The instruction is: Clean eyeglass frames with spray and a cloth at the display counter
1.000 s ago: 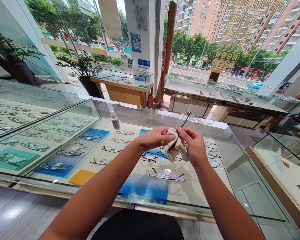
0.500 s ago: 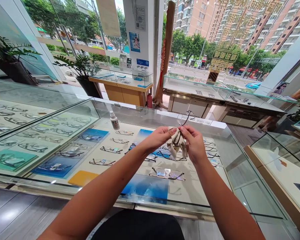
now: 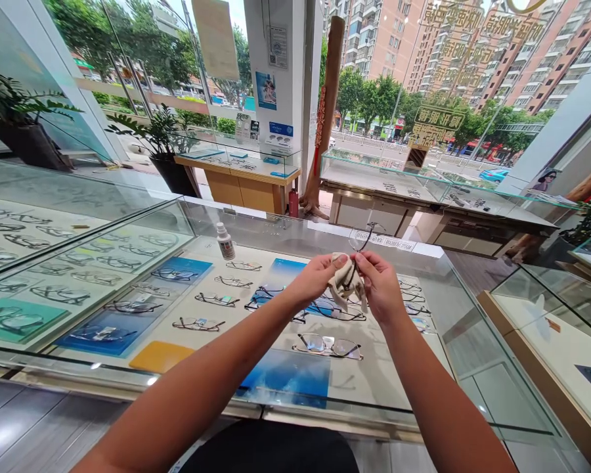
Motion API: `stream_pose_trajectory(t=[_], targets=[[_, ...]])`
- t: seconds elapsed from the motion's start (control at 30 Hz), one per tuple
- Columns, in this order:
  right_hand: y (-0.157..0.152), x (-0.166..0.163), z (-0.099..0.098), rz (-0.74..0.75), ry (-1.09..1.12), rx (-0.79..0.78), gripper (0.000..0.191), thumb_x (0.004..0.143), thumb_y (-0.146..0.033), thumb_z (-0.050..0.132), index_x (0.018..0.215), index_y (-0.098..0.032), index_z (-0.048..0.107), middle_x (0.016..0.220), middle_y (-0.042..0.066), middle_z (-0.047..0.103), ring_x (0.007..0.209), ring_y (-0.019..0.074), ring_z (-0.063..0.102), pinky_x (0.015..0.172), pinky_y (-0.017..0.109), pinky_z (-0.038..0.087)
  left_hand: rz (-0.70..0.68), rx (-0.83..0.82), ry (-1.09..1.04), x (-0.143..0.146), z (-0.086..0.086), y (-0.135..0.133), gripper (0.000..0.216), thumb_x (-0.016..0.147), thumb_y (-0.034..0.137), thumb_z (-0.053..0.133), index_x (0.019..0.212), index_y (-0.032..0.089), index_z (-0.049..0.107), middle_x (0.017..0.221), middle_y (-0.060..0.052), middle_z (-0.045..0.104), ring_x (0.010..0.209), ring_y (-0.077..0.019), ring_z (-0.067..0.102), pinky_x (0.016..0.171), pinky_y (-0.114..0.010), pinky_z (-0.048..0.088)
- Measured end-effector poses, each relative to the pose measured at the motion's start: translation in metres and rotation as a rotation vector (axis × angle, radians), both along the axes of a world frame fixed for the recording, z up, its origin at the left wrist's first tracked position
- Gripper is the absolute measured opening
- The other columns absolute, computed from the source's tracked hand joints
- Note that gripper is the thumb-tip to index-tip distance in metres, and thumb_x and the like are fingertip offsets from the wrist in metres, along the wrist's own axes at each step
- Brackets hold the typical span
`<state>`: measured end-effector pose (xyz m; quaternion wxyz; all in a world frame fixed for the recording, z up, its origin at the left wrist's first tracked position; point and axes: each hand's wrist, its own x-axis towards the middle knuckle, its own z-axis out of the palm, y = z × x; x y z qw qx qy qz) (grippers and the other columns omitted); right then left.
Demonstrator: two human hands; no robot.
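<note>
Above the glass display counter [image 3: 364,407], both my hands are close together. My left hand [image 3: 320,277] pinches a crumpled beige cloth [image 3: 343,281], which hangs down between the hands. Fingers of my right hand [image 3: 380,282] are closed on a thin-framed pair of eyeglasses [image 3: 359,240]. One round lens and a dark temple stick up above the fingers; the other part of the frame is wrapped in or hidden behind the cloth.
A white spray bottle [image 3: 224,242] stands on the counter top, left of my hands. Under the glass lie rows of eyeglasses [image 3: 329,345], blue cards and a yellow card [image 3: 161,357]. Another glass case [image 3: 546,328] stands at the right, with more cases and a potted plant [image 3: 170,148] beyond.
The held eyeglasses have tilted slightly, with the temple pointing a little further right. Both hands keep their grip, and the view has shifted slightly.
</note>
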<state>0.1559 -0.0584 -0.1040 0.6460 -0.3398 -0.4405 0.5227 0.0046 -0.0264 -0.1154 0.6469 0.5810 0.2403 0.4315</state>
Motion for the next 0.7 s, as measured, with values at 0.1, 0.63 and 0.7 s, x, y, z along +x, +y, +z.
stream_pose_trajectory(t=[0.1, 0.63, 0.7], targets=[[0.0, 0.001, 0.0, -0.002, -0.035, 0.035, 0.033, 0.075, -0.053, 0.091, 0.085, -0.023, 0.081, 0.082, 0.001, 0.074, 0.076, 0.0171, 0.065, 0.076, 0.032, 0.056, 0.088, 0.027, 0.032, 0.001, 0.0, 0.001, 0.066, 0.084, 0.079, 0.073, 0.081, 0.013, 0.068, 0.071, -0.001, 0.064, 0.062, -0.0111, 0.05, 0.059, -0.024, 0.04], [0.016, 0.02, -0.002, -0.196, -0.071, 0.076, 0.028, 0.076, -0.05, 0.083, 0.087, -0.024, 0.078, 0.092, 0.001, 0.073, 0.073, 0.0153, 0.045, 0.071, 0.031, 0.04, 0.754, -0.2, -0.31, -0.062, 0.021, 0.063, 0.013, 0.093, 0.019, 0.07, 0.105, 0.018, 0.067, 0.109, -0.009, 0.078, 0.091, -0.0146, 0.077, 0.069, -0.02, 0.055], [0.018, 0.021, -0.006, -0.214, -0.107, 0.085, 0.027, 0.079, -0.049, 0.081, 0.087, -0.024, 0.077, 0.093, 0.001, 0.072, 0.077, 0.0164, 0.049, 0.074, 0.032, 0.042, 0.781, -0.185, -0.281, -0.063, 0.015, 0.069, 0.015, 0.093, 0.016, 0.068, 0.108, 0.019, 0.067, 0.115, -0.009, 0.077, 0.094, -0.0143, 0.077, 0.071, -0.02, 0.056]])
